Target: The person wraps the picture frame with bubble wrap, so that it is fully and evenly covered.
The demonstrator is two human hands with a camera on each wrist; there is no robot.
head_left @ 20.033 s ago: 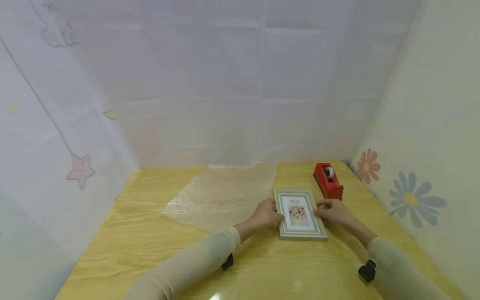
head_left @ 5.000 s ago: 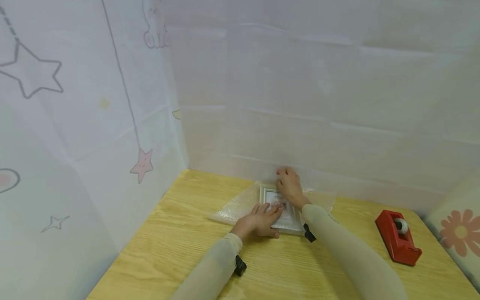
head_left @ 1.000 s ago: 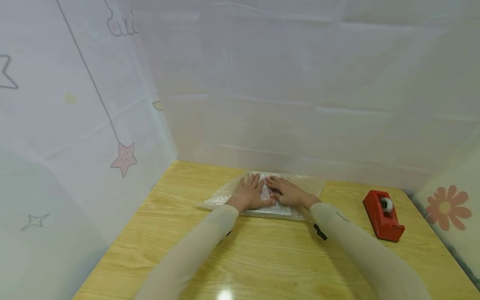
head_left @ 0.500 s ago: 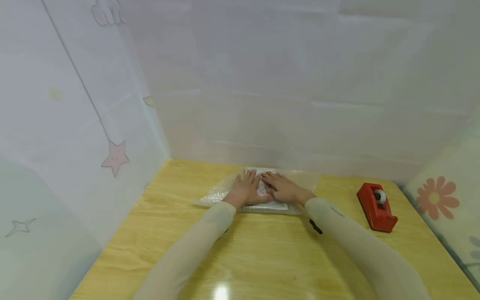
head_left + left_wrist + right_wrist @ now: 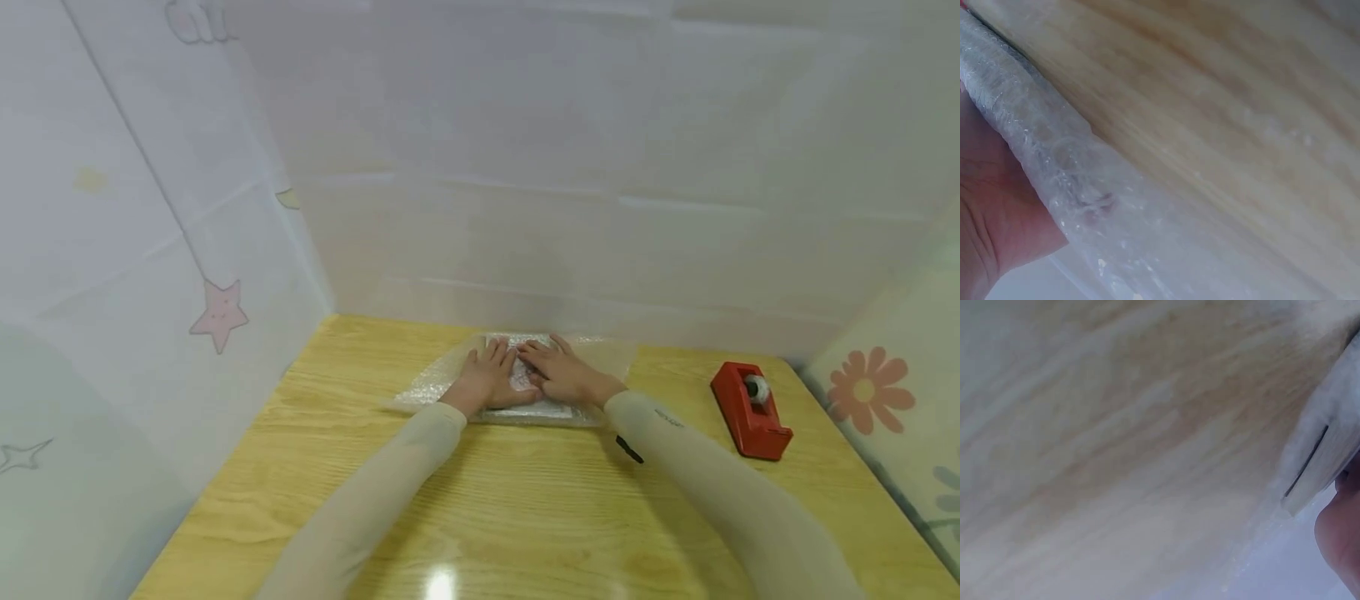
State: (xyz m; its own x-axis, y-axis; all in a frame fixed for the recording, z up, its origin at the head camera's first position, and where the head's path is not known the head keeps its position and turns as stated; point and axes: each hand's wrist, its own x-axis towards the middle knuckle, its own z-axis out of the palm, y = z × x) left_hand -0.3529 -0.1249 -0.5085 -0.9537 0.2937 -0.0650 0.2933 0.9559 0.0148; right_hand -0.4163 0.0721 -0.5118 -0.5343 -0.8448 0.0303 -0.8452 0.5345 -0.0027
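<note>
The picture frame (image 5: 553, 408) lies near the back of the table, with bubble wrap (image 5: 431, 387) folded over it and spreading out on both sides. My left hand (image 5: 482, 383) presses flat on the covered frame, fingers spread and pointing away. Beside it, my right hand (image 5: 566, 379) rests on the same layer with its fingers slanting left. In the left wrist view, crinkled bubble wrap (image 5: 1054, 150) runs along the folded edge next to the palm (image 5: 1004, 212). A corner of the frame (image 5: 1319, 465) shows near my right hand (image 5: 1341, 540) in the right wrist view.
A red tape dispenser (image 5: 750, 412) with a roll of clear tape stands at the right of the wooden table (image 5: 517, 508). A pale sheet (image 5: 487, 250) hangs as a wall right behind the table, and printed walls stand on both sides.
Twenty seconds ago both hands held the bare frame beside the wrap. Five seconds ago it lay partly uncovered on the wrap; now wrap covers it. In the last second both hands barely moved.
</note>
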